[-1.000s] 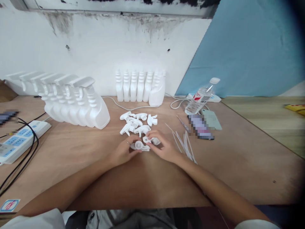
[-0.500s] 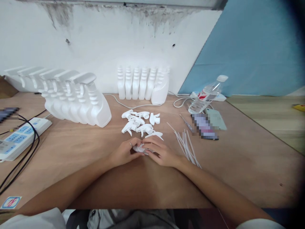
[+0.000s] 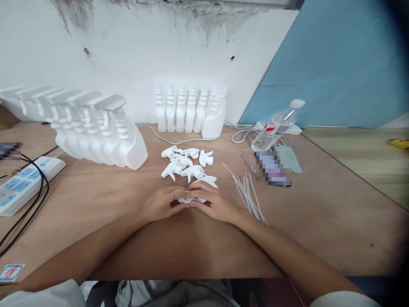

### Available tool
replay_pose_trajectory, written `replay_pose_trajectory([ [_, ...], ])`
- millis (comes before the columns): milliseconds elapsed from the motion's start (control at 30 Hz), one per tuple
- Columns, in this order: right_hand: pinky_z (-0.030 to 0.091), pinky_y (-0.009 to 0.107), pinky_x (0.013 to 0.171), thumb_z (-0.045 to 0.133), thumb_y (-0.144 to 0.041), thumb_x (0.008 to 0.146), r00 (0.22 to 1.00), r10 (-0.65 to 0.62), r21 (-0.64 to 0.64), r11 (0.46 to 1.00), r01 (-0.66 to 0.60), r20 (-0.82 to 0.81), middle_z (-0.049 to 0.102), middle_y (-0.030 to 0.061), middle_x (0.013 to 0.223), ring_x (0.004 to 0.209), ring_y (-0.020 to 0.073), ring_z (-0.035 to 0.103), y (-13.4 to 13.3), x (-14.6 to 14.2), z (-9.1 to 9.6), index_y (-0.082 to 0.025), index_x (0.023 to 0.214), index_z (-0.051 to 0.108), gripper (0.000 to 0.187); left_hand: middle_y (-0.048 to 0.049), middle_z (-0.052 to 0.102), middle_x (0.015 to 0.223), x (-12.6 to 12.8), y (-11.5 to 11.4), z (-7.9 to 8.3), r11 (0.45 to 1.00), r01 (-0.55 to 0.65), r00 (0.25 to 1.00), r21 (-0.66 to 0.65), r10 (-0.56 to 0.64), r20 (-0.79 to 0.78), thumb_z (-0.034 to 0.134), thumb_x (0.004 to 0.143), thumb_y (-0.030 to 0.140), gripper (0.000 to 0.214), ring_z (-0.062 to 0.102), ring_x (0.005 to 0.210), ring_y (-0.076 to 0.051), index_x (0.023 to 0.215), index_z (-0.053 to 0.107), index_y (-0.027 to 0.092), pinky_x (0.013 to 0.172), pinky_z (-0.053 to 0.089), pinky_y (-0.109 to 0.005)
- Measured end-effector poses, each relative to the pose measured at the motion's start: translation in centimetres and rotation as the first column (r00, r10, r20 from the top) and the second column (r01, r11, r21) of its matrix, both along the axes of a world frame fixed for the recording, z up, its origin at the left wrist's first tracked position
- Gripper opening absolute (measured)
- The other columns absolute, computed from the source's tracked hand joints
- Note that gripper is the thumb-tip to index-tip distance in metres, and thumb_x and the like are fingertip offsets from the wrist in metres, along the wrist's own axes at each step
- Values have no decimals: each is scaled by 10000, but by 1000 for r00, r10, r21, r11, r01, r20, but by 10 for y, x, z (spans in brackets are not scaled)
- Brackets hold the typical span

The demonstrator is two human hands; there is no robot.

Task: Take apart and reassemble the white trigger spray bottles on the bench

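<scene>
Near the front middle of the table, my left hand [image 3: 162,204] and my right hand [image 3: 214,203] meet around a white trigger spray head [image 3: 185,199]. Fingers of both hands are closed on it from either side and cover most of it. Just beyond them lies a loose group of white trigger spray heads [image 3: 193,171], the closest one almost touching my right fingers. To the right of my right hand, thin white dip tubes [image 3: 247,194] lie in a loose bundle.
White spray bottles [image 3: 134,147] with heads on stand in a row at left. Bottles without heads [image 3: 213,121] stand by the wall. A power strip [image 3: 28,183] with black cables is at left. At right are a water bottle [image 3: 271,132], a phone [image 3: 273,168] and a screwdriver [image 3: 249,165].
My fingers have shifted slightly on the spray head, and more of its white body shows under my right fingers. The whole view has moved a little; the other things stay in place.
</scene>
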State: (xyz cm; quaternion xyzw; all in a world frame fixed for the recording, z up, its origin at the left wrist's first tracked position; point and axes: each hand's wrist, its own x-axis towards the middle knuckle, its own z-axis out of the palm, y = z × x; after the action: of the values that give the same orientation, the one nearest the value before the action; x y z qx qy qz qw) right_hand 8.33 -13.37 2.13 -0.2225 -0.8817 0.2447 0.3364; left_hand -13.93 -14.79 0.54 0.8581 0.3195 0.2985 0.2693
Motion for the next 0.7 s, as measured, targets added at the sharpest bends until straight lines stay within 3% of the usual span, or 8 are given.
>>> replay_pose_trajectory([
  [133,489,348,877,543,-177,901,1000,13,-45,999,-14,-23,594,87,1074,1012,181,573,0,1,-1,-228,1062,640,194,-37,657,1058,0,-1,-1,1000,0,1000,24,-1,10,567,893,303,216,623,926,-141,1097,547,235,808,488,-250],
  [433,473,354,923,474,-195,936,995,8,37,999,-12,98,587,92,1163,1052,184,565,1,3,-6,-231,1141,577,232,-53,655,1069,-3,7,-8,991,82,992,105,-91,86,582,889,235,175,624,951,-133,1062,582,210,820,492,-237],
  [700,495,280,773,411,-159,940,972,-19,68,998,3,234,581,80,1014,859,154,573,-1,4,-1,-201,1041,597,216,-53,642,1101,-3,5,-1,988,106,992,112,-112,49,526,920,203,132,617,966,-130,1036,588,209,827,480,-231],
])
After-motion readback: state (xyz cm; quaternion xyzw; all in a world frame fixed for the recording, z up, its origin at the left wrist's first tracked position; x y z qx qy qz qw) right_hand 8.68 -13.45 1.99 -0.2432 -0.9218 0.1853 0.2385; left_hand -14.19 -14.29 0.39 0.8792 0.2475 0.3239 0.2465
